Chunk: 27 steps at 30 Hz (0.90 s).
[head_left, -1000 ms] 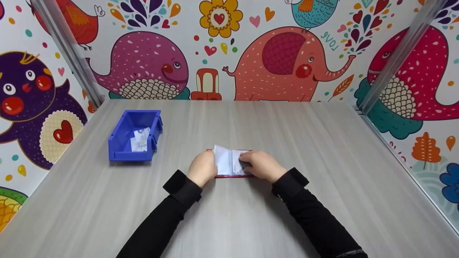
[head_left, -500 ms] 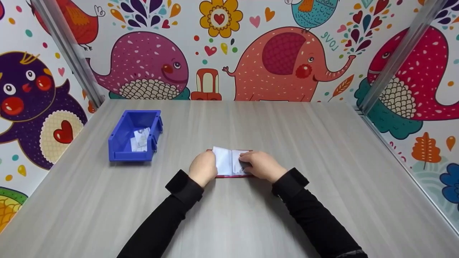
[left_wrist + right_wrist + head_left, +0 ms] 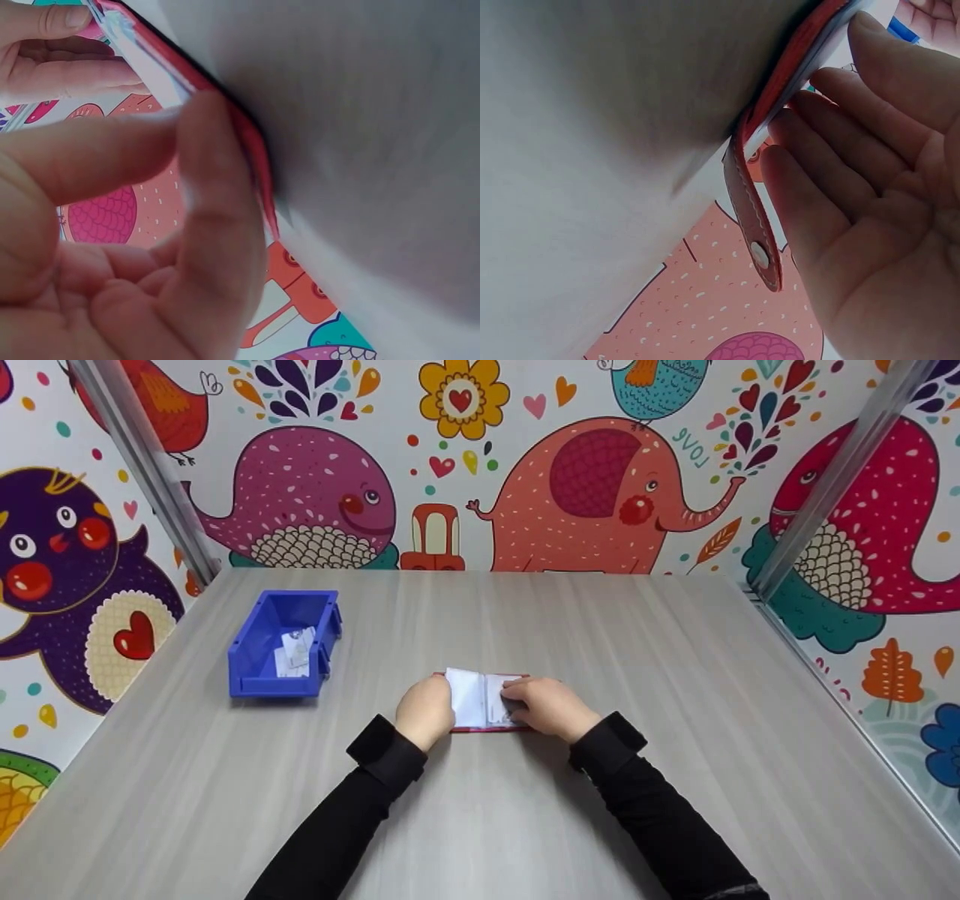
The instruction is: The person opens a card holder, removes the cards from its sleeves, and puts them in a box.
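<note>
A small red card holder (image 3: 491, 730) with clear sleeve pages lies spread on the table in front of me. My left hand (image 3: 424, 711) pinches the left edge of its pages between thumb and index finger, and the left page (image 3: 466, 699) is slightly raised. On the right page, which shows a printed card (image 3: 496, 703), rest the fairly straight fingers of my right hand (image 3: 553, 706). In the right wrist view a red strap (image 3: 751, 217) with a metal snap hangs from the holder's edge. The fingertips of the left hand partly hide the page edge.
A blue plastic bin (image 3: 274, 687) stands at the left of the table, holding several white printed cards (image 3: 297, 648). Walls with cartoon animals and metal posts (image 3: 142, 472) border the grey wood-patterned table (image 3: 480, 825).
The left hand has shifted very slightly to the right and the raised left page has dropped a little. The right hand stays on the right page.
</note>
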Motion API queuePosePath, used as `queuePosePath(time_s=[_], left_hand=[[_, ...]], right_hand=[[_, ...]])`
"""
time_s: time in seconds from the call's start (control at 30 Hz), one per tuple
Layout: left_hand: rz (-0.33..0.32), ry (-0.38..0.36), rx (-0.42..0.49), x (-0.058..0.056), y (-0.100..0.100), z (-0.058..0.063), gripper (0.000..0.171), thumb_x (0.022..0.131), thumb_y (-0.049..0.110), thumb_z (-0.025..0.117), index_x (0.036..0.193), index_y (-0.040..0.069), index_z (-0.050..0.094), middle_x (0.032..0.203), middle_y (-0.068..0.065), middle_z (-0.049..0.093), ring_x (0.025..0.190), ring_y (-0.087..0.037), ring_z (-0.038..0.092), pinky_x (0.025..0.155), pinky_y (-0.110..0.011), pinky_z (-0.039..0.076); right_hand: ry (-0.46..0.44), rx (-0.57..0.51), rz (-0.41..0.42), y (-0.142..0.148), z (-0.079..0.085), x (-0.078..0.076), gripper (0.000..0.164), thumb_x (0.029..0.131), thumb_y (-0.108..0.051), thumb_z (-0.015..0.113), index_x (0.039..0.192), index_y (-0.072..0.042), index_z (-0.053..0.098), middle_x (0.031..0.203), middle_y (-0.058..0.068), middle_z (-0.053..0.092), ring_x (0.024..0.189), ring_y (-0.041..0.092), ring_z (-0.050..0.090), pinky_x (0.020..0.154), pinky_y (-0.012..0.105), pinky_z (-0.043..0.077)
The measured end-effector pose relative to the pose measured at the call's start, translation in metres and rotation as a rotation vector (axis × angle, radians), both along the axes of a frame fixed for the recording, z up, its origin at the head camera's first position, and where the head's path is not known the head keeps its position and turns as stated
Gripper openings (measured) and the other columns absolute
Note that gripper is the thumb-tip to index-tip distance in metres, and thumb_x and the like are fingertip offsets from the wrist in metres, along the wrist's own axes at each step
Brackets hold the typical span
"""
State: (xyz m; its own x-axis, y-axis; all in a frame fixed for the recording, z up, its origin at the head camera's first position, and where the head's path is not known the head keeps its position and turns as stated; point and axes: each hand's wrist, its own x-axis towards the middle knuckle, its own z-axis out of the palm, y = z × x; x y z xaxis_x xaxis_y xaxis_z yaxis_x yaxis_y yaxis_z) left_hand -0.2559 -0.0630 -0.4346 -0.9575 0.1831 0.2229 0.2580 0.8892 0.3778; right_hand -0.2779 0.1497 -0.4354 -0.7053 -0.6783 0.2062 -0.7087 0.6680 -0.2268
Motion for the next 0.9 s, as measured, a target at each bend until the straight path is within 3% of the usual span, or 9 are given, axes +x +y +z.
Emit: queuePosePath(time_s=[0.4, 0.7, 0.9], left_hand=[[0.016, -0.024, 0.019, -0.0023, -0.0002, -0.0007, 0.025, 0.076, -0.007, 0.064, 0.101, -0.012, 0.062, 0.085, -0.019, 0.067, 0.081, -0.035, 0.067, 0.074, -0.045, 0.054], [-0.001, -0.040, 0.030, -0.0033, -0.0011, -0.0002, 0.013, 0.073, -0.009, 0.065, 0.085, -0.005, 0.062, 0.080, -0.014, 0.064, 0.074, -0.029, 0.063, 0.070, -0.044, 0.054], [0.001, -0.041, 0.031, -0.0021, -0.0015, 0.0003, 0.011, 0.073, -0.009, 0.066, 0.082, -0.004, 0.062, 0.080, -0.015, 0.065, 0.075, -0.030, 0.063, 0.070, -0.045, 0.054]], right_hand=[[-0.025, -0.005, -0.010, -0.0001, 0.0001, -0.0005, 0.021, 0.078, 0.003, 0.072, 0.099, 0.000, 0.070, 0.117, 0.015, 0.069, 0.108, 0.030, 0.065, 0.087, 0.041, 0.052], [-0.032, -0.033, 0.004, 0.0036, 0.0000, -0.0008, 0.025, 0.079, 0.003, 0.072, 0.104, 0.002, 0.070, 0.116, 0.017, 0.068, 0.108, 0.032, 0.065, 0.090, 0.042, 0.051], [-0.054, -0.082, -0.062, 0.0078, 0.0017, -0.0004, 0.032, 0.081, -0.002, 0.075, 0.112, 0.002, 0.069, 0.113, 0.016, 0.069, 0.107, 0.032, 0.065, 0.092, 0.043, 0.050]])
